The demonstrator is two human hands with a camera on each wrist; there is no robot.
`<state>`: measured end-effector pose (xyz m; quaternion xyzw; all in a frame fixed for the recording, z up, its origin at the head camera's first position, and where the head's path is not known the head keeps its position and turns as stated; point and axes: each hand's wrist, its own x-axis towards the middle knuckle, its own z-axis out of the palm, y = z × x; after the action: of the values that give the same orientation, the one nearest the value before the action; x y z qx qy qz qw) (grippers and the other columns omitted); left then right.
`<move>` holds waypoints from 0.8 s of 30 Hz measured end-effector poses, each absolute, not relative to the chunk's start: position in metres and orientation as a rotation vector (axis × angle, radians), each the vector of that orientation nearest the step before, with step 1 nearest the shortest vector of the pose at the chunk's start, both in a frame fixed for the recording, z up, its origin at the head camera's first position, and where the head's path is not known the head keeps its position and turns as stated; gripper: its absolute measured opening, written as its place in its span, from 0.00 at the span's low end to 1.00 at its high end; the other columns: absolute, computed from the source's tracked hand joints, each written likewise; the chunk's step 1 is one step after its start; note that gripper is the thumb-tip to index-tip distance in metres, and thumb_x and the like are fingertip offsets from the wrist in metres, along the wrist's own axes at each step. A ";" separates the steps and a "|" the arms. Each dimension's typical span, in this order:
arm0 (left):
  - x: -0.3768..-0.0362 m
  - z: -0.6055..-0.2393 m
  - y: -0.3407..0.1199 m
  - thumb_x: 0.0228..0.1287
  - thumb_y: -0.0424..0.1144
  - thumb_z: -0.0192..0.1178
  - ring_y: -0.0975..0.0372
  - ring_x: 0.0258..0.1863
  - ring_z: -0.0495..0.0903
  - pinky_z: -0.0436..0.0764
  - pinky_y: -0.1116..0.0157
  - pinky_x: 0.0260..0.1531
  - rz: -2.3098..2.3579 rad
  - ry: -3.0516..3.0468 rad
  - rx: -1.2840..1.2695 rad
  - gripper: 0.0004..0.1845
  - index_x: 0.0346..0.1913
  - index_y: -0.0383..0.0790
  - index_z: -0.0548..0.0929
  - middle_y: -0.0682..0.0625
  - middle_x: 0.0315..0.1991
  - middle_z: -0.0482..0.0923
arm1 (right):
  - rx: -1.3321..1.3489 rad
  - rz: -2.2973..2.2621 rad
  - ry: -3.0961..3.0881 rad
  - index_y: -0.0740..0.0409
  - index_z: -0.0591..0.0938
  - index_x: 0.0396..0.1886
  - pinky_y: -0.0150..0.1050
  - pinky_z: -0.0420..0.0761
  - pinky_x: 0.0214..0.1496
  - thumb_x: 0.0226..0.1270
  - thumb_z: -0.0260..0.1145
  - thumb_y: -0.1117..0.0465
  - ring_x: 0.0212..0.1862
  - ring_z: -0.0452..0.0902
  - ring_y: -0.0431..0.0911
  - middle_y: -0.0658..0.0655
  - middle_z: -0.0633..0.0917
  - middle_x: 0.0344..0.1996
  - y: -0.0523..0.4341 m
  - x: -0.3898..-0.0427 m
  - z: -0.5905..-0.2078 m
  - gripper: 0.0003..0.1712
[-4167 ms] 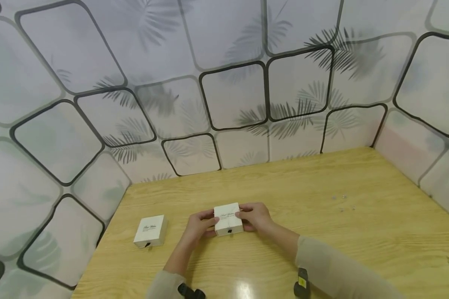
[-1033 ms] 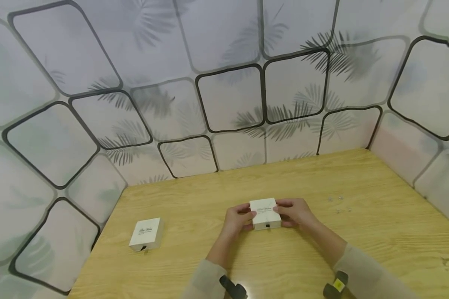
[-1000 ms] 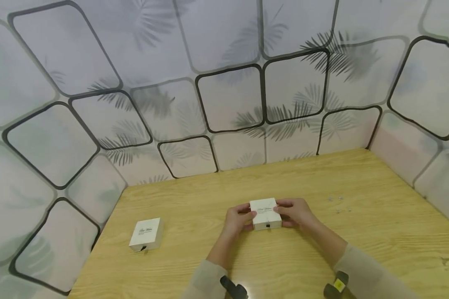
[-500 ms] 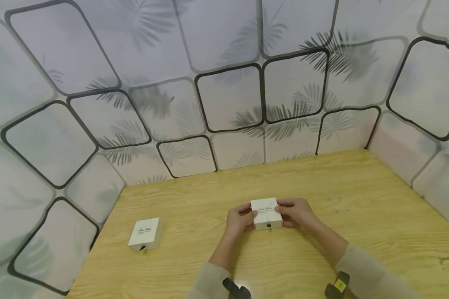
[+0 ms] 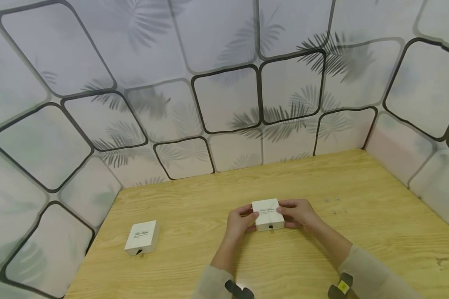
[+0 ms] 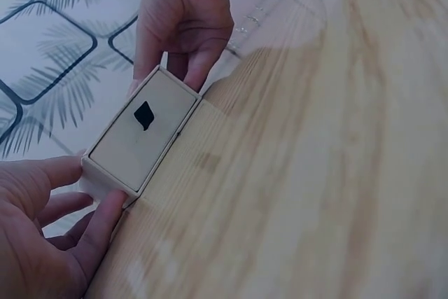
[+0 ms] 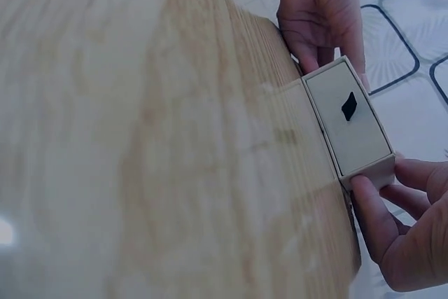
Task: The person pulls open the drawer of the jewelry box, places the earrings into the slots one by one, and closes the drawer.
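Observation:
A small white drawer-style box [image 5: 268,216] with dark script on its lid lies on the wooden table, held at both sides. My left hand [image 5: 240,222] grips its left side, thumb on the top edge. On the opposite side, my right hand [image 5: 298,214] grips it the same way. Both wrist views show the box's front face [image 6: 143,131] with a black pull tab [image 7: 349,106]; the drawer sits flush in its sleeve. A second, similar white box [image 5: 141,237] lies apart at the left, its black tab facing the front.
Several tiny clear pieces [image 5: 336,204] lie scattered on the table [image 5: 194,207] to the right of my right hand. A patterned wall covering [image 5: 224,99] rises along the table's back and sides.
Over the earlier seconds both hands carried the box from the table's middle toward the right. In the last second hands and box have hardly moved; the view has shifted slightly.

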<state>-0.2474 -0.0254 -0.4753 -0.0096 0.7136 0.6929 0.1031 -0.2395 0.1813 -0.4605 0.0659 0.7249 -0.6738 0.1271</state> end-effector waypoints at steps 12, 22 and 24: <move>-0.242 -0.477 -0.026 0.60 0.33 0.64 0.59 0.37 0.82 0.86 0.63 0.35 2.087 2.075 0.000 0.23 0.58 0.30 0.75 0.41 0.46 0.78 | 0.220 -1.840 2.180 0.74 0.73 0.58 0.39 0.87 0.34 0.62 0.67 0.60 0.33 0.83 0.45 0.58 0.85 0.35 0.184 -0.234 -0.458 0.29; -0.246 -0.480 -0.027 0.60 0.35 0.65 0.60 0.38 0.82 0.86 0.64 0.35 2.076 2.101 -0.018 0.23 0.58 0.32 0.76 0.42 0.47 0.79 | 0.176 -1.809 2.096 0.76 0.72 0.56 0.39 0.87 0.34 0.64 0.65 0.61 0.31 0.81 0.43 0.56 0.83 0.32 0.200 -0.224 -0.452 0.27; -0.246 -0.480 -0.027 0.60 0.35 0.65 0.60 0.37 0.82 0.86 0.64 0.35 2.080 2.096 -0.019 0.23 0.57 0.31 0.76 0.42 0.46 0.79 | 0.181 -1.802 2.051 0.75 0.74 0.54 0.39 0.87 0.33 0.64 0.65 0.61 0.29 0.81 0.42 0.55 0.84 0.30 0.204 -0.221 -0.450 0.25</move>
<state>-0.2459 -0.0272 -0.4802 -0.0062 0.7067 0.7012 0.0942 -0.2207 0.2040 -0.4498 0.0647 0.7343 -0.6450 0.2013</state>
